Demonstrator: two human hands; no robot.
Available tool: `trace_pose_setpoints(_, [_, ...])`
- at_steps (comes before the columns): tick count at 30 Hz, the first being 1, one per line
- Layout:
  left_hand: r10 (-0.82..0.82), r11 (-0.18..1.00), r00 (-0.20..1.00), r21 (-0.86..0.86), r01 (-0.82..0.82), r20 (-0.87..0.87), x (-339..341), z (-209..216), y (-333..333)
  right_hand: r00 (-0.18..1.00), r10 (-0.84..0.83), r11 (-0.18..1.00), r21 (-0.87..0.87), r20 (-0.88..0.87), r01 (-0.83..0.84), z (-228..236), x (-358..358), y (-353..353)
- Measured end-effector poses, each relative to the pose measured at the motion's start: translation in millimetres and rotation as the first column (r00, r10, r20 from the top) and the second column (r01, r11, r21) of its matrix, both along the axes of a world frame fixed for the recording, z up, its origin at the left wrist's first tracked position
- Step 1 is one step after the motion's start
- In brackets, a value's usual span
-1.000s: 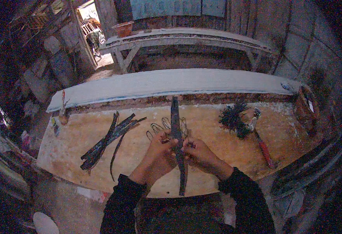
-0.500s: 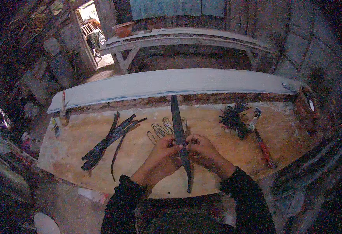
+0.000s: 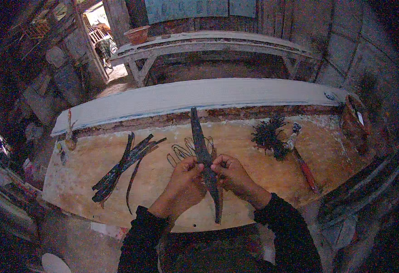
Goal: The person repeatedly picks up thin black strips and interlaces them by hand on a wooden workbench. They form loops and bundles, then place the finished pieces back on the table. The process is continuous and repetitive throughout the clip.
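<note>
A long, dark, flat strip (image 3: 201,141), broad in the middle and tapering at both ends, points away from me over the wooden board. My left hand (image 3: 186,178) pinches its left edge between thumb and fingers. From the other side, my right hand (image 3: 233,173) grips the right edge at about the same height. Behind the strip, thin wire loops (image 3: 179,151) lie on the board, partly hidden by it and my hands. To the left is a crossed pile of dark strips (image 3: 120,170), with one thin curved strip (image 3: 133,184) beside it.
Right of my hands sit a dark, shaggy tuft (image 3: 272,137) and a red-handled tool (image 3: 305,170) with a pale head. A long white plank (image 3: 199,93) runs along the far edge of the wooden board (image 3: 81,191). Beyond stands a bench (image 3: 226,43) with a reddish-brown pot (image 3: 137,35).
The view has shifted slightly. My thumbs now sit more visibly apart on the strip's two edges, with more of its face showing between them. The other things keep their places.
</note>
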State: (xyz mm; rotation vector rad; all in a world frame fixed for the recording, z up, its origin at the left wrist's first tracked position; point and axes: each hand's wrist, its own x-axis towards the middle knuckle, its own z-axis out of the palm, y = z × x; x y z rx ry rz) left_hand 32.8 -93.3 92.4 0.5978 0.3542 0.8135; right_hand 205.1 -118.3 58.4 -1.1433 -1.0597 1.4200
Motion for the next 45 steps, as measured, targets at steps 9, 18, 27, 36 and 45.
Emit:
trace_pose_setpoints(9, [-0.024, 1.000, 0.969, -0.019, 0.020, -0.248, 5.7, 10.3, -6.2, 0.992, -0.080, 0.997, 0.025, 0.098, 0.078, 3.8, 0.3, -3.2])
trace_pose_setpoints(18, [-0.040, 0.999, 0.971, 0.024, 0.047, -0.237, 4.2, -27.1, 5.8, 0.967, -0.107, 0.990, 0.116, 0.229, 0.082, -7.9, -1.9, -2.9])
trace_pose_setpoints(27, [0.097, 0.933, 0.923, 0.356, 0.045, -0.372, 0.2, -77.7, 32.3, 0.966, -0.071, 0.996, 0.070, 0.247, 0.055, -1.5, -4.1, -3.1])
trace_pose_setpoints(36, [0.293, 0.798, 0.835, 0.600, 0.054, -0.466, 2.7, -67.1, 25.9, 0.931, -0.103, 0.983, 0.180, 0.351, 0.041, -1.3, -2.9, -4.8])
trace_pose_setpoints(45, [0.252, 0.806, 0.866, 0.589, 0.059, -0.432, 8.1, -80.7, 23.2, 0.863, -0.164, 0.947, 0.321, 0.478, 0.003, -4.8, -3.6, -4.0])
